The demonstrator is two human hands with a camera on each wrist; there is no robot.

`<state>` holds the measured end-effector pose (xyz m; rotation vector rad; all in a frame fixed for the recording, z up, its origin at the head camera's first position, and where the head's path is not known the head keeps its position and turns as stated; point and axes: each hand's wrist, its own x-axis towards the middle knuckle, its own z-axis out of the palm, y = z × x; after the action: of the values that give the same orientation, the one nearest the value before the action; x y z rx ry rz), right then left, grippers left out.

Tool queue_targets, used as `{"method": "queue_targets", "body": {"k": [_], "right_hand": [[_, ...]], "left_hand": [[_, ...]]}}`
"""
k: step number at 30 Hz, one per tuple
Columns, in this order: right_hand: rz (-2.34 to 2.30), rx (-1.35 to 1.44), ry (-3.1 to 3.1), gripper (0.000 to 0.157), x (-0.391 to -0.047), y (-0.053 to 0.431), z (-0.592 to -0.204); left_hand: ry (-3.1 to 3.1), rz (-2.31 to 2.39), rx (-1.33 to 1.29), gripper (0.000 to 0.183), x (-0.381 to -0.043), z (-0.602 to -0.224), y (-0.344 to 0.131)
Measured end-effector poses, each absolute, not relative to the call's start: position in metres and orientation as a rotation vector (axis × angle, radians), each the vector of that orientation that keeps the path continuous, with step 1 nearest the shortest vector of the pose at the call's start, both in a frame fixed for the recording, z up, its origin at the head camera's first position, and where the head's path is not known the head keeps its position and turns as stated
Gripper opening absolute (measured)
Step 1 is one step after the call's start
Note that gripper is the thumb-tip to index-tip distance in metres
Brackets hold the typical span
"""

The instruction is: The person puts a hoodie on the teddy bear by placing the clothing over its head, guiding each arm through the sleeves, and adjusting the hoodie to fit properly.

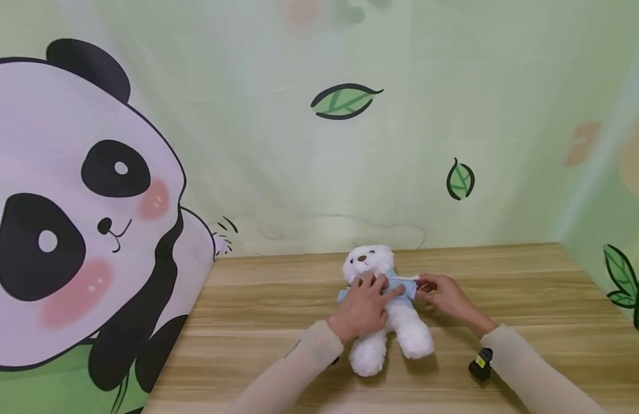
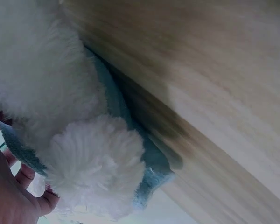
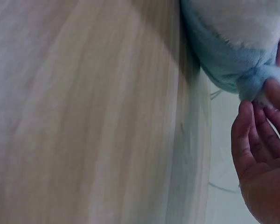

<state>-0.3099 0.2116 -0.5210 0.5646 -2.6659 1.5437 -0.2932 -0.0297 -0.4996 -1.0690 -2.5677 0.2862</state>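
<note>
A white plush teddy bear in a light blue shirt lies on its back on the wooden table, head toward the wall. Across its chest lies my left hand, fingers bent over the front of the shirt and thumb stretched toward the bear's arm on the right. With thumb and fingertips, my right hand pinches the end of that blue sleeve; the bear's paw is mostly hidden there. In the left wrist view, the bear's fluffy leg fills much of the picture, with bent fingers beside the shirt.
The wooden table reaches back to a pale green cloth backdrop printed with leaves and a big panda. A small black device sits at my right wrist.
</note>
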Motion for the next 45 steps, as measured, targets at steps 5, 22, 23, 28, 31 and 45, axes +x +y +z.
{"method": "queue_targets", "body": {"k": [5,22,23,28,31,45], "right_hand": [[1.357,0.527,-2.649,0.006,-0.307,0.209,-0.523],[1.178,0.534,-2.628,0.009,-0.312,0.220,-0.522],[1.193,0.527,-2.636,0.008,-0.313,0.221,-0.522],[1.323,0.480,-2.674,0.004,-0.318,0.226,-0.522],[1.323,0.472,-2.701,0.005,-0.317,0.227,-0.518],[1.189,0.577,-2.645,0.019,-0.301,0.216,-0.513]], "left_hand": [[-2.596,0.314,-1.066,0.060,-0.291,-0.498,-0.026],[-2.553,0.320,-1.068,0.043,-0.292,-0.496,-0.024],[-2.556,0.321,-1.074,0.043,-0.292,-0.496,-0.024],[-2.554,0.322,-1.094,0.041,-0.291,-0.498,-0.025],[-2.554,0.294,-1.087,0.040,-0.291,-0.499,-0.026],[-2.550,0.408,-1.041,0.064,-0.290,-0.497,-0.026]]}}
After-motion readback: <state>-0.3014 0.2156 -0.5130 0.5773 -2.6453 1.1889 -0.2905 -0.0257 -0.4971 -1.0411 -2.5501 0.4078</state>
